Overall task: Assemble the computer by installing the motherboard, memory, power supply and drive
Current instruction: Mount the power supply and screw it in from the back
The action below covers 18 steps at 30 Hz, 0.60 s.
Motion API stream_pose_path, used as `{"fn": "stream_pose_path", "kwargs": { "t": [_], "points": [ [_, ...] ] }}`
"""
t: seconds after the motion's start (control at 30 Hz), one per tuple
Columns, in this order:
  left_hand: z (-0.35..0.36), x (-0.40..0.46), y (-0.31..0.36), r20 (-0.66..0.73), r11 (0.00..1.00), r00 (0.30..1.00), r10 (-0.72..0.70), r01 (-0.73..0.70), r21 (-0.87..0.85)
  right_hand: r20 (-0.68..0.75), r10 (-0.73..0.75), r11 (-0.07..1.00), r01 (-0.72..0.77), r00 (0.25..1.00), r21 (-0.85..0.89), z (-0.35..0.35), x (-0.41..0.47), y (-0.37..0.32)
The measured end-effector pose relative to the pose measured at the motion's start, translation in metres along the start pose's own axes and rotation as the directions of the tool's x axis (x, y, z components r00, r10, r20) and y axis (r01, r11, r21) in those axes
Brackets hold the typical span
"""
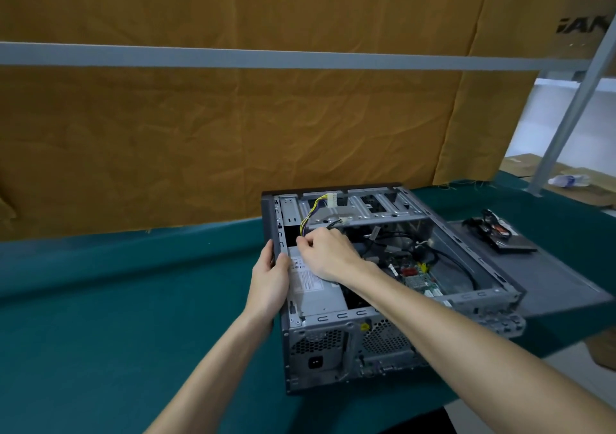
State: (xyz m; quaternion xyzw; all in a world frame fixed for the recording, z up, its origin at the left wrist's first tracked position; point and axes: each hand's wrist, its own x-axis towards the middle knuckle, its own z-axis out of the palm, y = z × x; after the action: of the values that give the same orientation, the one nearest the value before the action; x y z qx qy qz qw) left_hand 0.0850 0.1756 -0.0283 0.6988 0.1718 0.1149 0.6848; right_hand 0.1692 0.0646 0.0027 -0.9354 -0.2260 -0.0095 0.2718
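Head view, the only one. You are working over the open computer case (383, 287), which is lying on its side on the green table (133, 317), centre-right of the frame.

Your left hand (271, 275) is gripping the case's left edge, fingers curled around the outside of the wall and thumb lying inside against the power supply (315, 285). Likely you are bracing the case so it does not slide while the other hand is working.

Your right hand (328, 250) is reaching across from the lower right, fingers curled together and pinching at the yellow-and-black cable bundle (308, 215) just above the power supply. What exactly sits between the fingertips, I cannot tell.

The power supply is already sitting in the near-left corner of the case, label facing up. The cables are looping up toward the drive cage (360, 208) at the upper middle, with a white connector (331, 199) hanging loose at the top; not yet plugged, by my reading.

The motherboard (416, 277) is lying low in the case, right of your forearm, partly hidden.

On the removed side panel (550, 283), right of the case, a dark flat part (500, 233) with wires is waiting, possibly the drive.

A plastic bottle (568, 180) is lying at the far right.
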Motion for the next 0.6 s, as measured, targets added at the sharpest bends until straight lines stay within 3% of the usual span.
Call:
{"fn": "stream_pose_path", "kwargs": {
  "t": [0.23,0.43,0.6],
  "points": [
    [-0.003,-0.002,-0.002,0.004,0.999,1.000,0.012,-0.011,-0.043,0.043,-0.037,0.999,0.038,0.998,-0.021,0.001,-0.001,0.003],
    [0.001,-0.030,-0.012,0.071,0.976,0.995,-0.066,0.079,-0.201,0.135,0.120,0.982,-0.138,0.984,0.126,0.003,0.006,0.011],
    [0.002,-0.027,-0.003,0.047,0.977,0.998,-0.034,0.043,-0.208,0.143,0.120,0.985,-0.136,0.982,0.110,0.001,0.004,0.010]
  ]
}}
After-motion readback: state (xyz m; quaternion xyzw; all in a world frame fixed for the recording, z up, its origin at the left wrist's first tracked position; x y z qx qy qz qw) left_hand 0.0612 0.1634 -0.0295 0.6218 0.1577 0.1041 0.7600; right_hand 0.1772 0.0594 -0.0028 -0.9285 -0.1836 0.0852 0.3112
